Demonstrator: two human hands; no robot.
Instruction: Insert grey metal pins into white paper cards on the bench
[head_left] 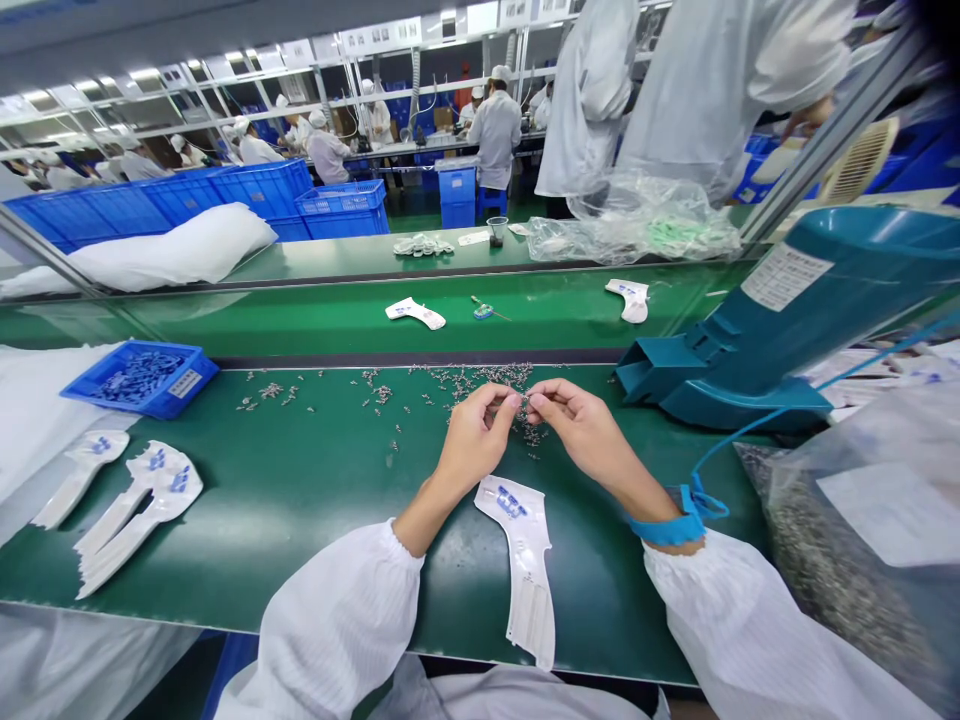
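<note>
My left hand [478,432] and my right hand [581,430] meet fingertip to fingertip above the green table, both closed in a pinch. Whatever sits between the fingertips is too small to make out. Under and behind them lies a scatter of small metal parts [487,376]. Nearer to me, a white curved plastic shell [529,560] with blue pieces at its top end rests flat, touched by neither hand. A blue wrist strap [667,530] with a coiled cord circles my right wrist.
Left: a blue bin [176,395] of small blue pieces, and more white shells [161,490]. Right: a teal plastic machine [765,320] and a clear bag [847,560] of metal parts. Beyond runs a green conveyor belt [315,320] carrying two shells and a small tool. Co-workers stand farther back.
</note>
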